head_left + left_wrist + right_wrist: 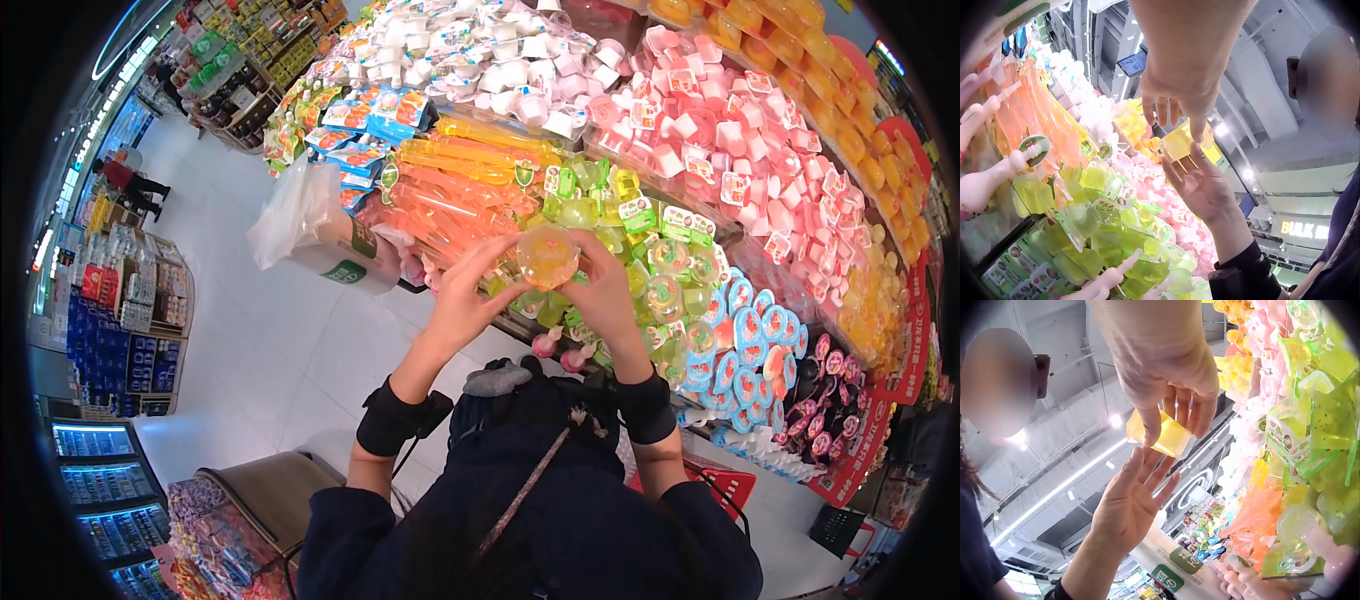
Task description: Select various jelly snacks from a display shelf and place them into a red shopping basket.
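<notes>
A clear cup of yellow jelly (547, 257) is held up between both hands, above the display of packs. The left hand (470, 295) grips its left side and the right hand (604, 290) its right side, thumbs toward the body. In the left wrist view, fingers of both hands meet the yellow cup (1177, 144), the left hand (1182, 81) coming from above. Seen from the right wrist, the cup (1161, 434) lies between the right hand (1163, 375) and the left hand (1124, 509). Green jelly packs (655, 250) lie just beyond the hands.
Orange bottle-shaped packs (440, 205), pink cups (745, 150), white cups (480, 50) and blue-lidded cups (750, 335) fill the sloping display. A roll of plastic bags (300, 215) stands at its left edge. A covered bin (270, 495) is behind on the left; a person (130, 187) is farther off.
</notes>
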### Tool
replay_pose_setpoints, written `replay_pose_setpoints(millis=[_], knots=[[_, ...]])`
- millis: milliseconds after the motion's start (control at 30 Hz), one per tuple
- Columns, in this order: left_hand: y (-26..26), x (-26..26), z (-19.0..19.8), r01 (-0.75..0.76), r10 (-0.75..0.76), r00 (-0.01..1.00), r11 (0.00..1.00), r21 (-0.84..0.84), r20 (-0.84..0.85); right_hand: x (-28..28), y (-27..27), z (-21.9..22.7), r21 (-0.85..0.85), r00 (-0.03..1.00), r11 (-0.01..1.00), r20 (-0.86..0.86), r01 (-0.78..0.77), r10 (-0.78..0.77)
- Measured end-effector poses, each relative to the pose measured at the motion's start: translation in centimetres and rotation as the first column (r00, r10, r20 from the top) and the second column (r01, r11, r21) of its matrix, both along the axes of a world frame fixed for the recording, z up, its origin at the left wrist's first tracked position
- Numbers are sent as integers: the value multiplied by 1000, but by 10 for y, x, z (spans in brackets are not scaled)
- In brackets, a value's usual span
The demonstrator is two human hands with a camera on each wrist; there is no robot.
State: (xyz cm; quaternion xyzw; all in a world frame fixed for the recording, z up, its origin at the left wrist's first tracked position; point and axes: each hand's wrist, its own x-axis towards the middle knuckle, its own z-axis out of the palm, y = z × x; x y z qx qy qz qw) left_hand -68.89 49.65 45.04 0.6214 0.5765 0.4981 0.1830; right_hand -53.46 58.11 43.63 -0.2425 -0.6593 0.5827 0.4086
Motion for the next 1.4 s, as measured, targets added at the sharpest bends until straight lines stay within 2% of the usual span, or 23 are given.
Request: replay_pose_setpoints(millis=[67,200,267,367,1400], knots=[[0,1,3,-30,40,994,995,91,-105,0,-4,4,62,1000,998,5,20,-20],[0,1,-1,-31,45,993,992,124,-106,-3,-8,3,88,1000,996,-15,18,-16],[1,-1,-4,-28,46,993,986,166,-105,-5,-7,0,202,1000,979,-19,23,-19],[1,-2,-8,-31,53,993,979,202,-103,-5,-8,-2,252,999,967,-26,40,-34],[3,-7,-8,-40,59,994,981,190,-92,-10,-8,-1,196,1000,981,-14,8,-6]])
